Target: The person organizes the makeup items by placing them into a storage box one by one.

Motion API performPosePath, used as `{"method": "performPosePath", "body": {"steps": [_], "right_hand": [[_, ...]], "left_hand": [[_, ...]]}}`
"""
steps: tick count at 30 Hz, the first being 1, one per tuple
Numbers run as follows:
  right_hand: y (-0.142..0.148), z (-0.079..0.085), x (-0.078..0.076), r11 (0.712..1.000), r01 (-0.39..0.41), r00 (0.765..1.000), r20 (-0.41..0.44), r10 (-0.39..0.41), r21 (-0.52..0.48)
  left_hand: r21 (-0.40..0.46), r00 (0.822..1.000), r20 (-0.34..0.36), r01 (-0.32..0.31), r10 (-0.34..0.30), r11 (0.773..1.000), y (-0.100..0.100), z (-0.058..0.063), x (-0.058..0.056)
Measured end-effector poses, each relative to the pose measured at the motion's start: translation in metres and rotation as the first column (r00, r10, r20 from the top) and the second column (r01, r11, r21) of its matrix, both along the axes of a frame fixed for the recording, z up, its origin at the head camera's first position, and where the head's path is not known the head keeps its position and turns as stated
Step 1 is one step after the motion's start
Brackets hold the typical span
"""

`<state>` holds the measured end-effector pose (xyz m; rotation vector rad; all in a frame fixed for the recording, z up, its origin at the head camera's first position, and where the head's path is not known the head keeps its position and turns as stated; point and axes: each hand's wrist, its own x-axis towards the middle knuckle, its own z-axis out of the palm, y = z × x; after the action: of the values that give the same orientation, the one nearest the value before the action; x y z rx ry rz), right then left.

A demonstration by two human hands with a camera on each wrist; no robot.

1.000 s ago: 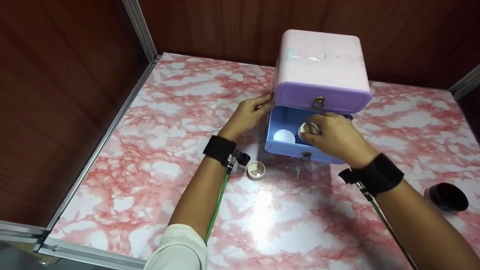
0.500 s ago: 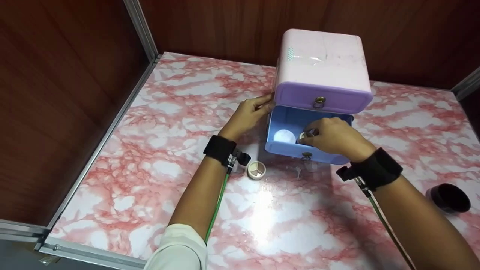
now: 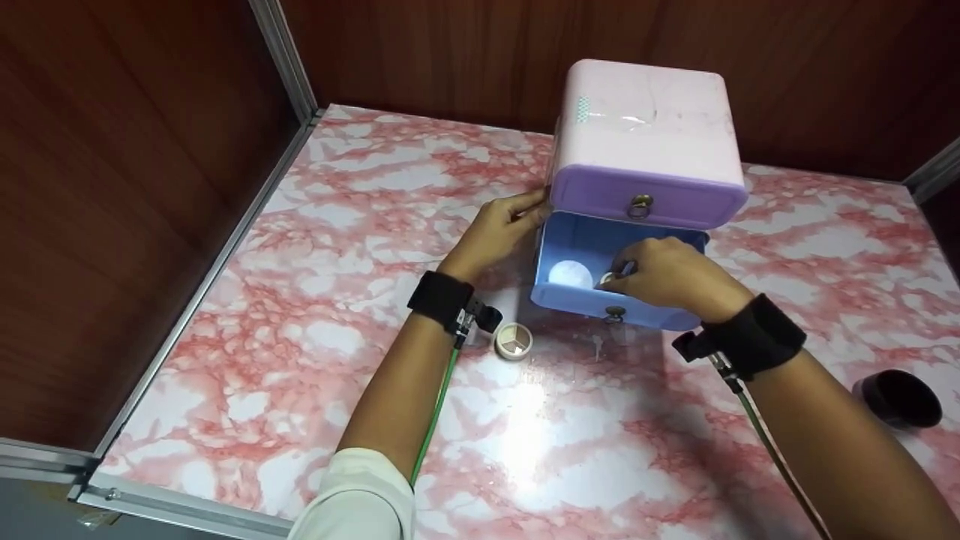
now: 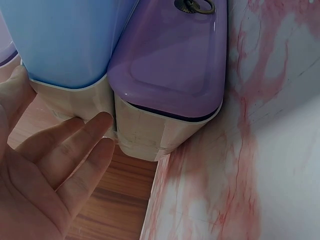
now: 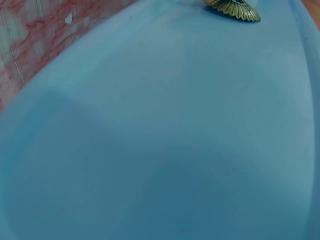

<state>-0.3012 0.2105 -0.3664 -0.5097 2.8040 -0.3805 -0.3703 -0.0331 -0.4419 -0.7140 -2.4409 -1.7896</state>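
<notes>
A blue drawer (image 3: pixel 577 300) stands pulled out from a small drawer cabinet (image 3: pixel 651 120). My right hand (image 3: pixel 671 274) reaches into this drawer, its thumb and fingers pinching a small round makeup palette (image 3: pixel 607 279), mostly covered by the hand. Beside it in the drawer lies a round white disc (image 3: pixel 570 275). My left hand (image 3: pixel 495 229) rests against the cabinet's left side; in the left wrist view its fairly straight fingers (image 4: pixel 75 145) touch the cream casing (image 4: pixel 75 102). The right wrist view shows the blue drawer front (image 5: pixel 175 110), with no hand visible.
Another round three-section makeup palette (image 3: pixel 514 342) lies on the marbled table in front of the drawer. A black cup-like container (image 3: pixel 898 399) is at the right. The purple upper drawer (image 3: pixel 682 196) is closed; another purple drawer (image 4: pixel 170 55) is below the blue one.
My right hand has lowered the palette deeper into the blue drawer, and the palette has tilted so less of its face shows. My left hand has stayed put.
</notes>
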Motion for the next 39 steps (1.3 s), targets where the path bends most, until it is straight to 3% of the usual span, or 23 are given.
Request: {"method": "performPosePath", "body": {"steps": [27,35,39], "right_hand": [[0.001,0.003,0.003,0.999,-0.045,0.999,-0.008,0.044,-0.009],[0.015,0.019,0.016,0.996,-0.02,0.999,-0.045,0.016,-0.092],[0.021,0.028,0.028,0.988,-0.02,0.994,-0.108,0.003,-0.151]], "left_hand": [[0.014,1.0,0.01,0.004,-0.004,1.0,-0.001,-0.001,-0.001],[0.004,1.0,-0.004,0.001,-0.001,1.0,0.0,0.0,0.0],[-0.003,1.0,-0.015,-0.003,0.003,1.0,0.0,0.0,0.0]]}}
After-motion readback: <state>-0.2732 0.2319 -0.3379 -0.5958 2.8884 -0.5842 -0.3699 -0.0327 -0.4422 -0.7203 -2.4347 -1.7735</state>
